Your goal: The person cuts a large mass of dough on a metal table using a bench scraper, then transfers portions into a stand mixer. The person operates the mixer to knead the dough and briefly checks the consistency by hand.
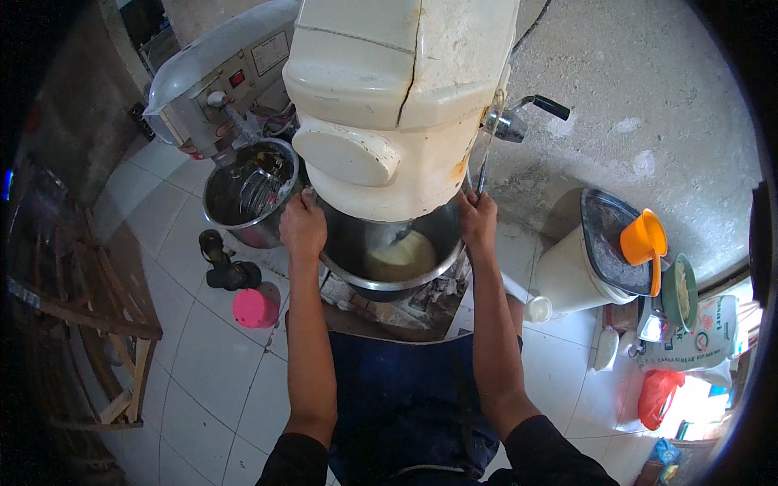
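A large cream mixer (381,97) with a cracked housing stands in front of me, over a steel bowl (381,283) holding pale dough (399,259). The mixer's tool reaches into the bowl, mostly hidden by the housing. My left hand (303,224) is closed on the bowl's left side near the rim. My right hand (478,219) grips the bowl's right side, its fingers partly hidden, beside a thin upright rod below the mixer's side lever (545,105).
A second mixer (211,89) and bowl (253,231) with a whisk stand left, near a pink container (255,308), black object (231,275) and wooden racks (121,328). Right are a white bucket (567,267), orange scoop (640,239), green bowl (679,296), sacks (689,340) and a red bag (658,397).
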Action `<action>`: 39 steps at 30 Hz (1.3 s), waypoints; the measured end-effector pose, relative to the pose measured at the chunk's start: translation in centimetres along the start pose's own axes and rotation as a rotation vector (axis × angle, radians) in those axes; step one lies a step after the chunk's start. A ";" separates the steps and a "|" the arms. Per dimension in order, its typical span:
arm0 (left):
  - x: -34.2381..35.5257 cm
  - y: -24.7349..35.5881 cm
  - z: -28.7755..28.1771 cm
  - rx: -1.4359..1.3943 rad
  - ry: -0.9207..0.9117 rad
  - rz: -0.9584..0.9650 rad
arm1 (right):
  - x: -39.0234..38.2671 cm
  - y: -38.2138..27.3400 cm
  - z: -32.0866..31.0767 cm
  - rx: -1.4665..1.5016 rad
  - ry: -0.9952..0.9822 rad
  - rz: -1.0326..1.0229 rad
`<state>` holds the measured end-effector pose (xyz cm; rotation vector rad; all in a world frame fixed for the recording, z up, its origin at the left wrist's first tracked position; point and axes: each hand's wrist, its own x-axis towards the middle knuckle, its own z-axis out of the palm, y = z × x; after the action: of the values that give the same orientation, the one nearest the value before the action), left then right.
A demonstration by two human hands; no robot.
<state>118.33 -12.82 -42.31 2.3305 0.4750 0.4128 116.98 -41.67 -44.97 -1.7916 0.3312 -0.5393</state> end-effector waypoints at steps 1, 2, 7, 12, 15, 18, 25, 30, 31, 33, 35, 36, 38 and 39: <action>0.0 0.0 0.0 0.003 0.000 0.008 | -0.1 -0.1 0.0 0.002 0.008 0.005; 0.0 0.0 -0.1 0.012 -0.004 0.003 | -0.1 -0.1 0.0 -0.002 0.004 -0.006; 0.2 -0.1 0.2 0.028 0.023 0.034 | 0.0 0.0 0.0 0.005 -0.015 0.020; 0.3 -0.5 0.5 -0.017 0.019 0.044 | 0.2 0.6 0.2 0.061 -0.025 0.006; 0.3 -0.5 0.4 -0.002 0.032 0.039 | 0.1 0.7 0.3 0.039 -0.014 -0.014; 0.4 -0.3 0.3 0.058 0.018 0.058 | 0.0 0.4 0.1 0.004 -0.017 -0.022; 0.1 -0.2 0.1 0.008 0.024 0.042 | -0.1 -0.2 0.0 0.012 -0.021 0.014; 0.1 0.1 0.1 0.064 0.043 0.040 | 0.1 0.3 0.2 -0.028 -0.013 -0.003; 0.1 0.2 0.1 0.056 0.037 0.037 | 0.2 0.4 0.1 -0.027 -0.017 -0.004; 0.0 0.2 0.0 0.060 0.028 0.027 | 0.2 0.6 0.0 0.006 -0.015 -0.003; -0.1 0.1 0.0 0.042 0.020 0.047 | 0.2 0.6 0.0 0.017 -0.017 0.000; 0.0 0.0 0.0 0.045 0.026 0.060 | 0.1 0.5 0.0 0.014 -0.022 0.002; 0.1 -0.2 0.0 0.043 0.023 0.065 | 0.0 0.2 0.0 0.001 -0.021 0.005; 0.1 -0.3 0.0 0.043 0.025 0.069 | -0.1 0.0 0.0 -0.011 -0.013 0.005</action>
<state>118.40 -12.61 -42.50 2.3911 0.4198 0.4697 116.91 -41.59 -45.02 -1.8043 0.3300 -0.5225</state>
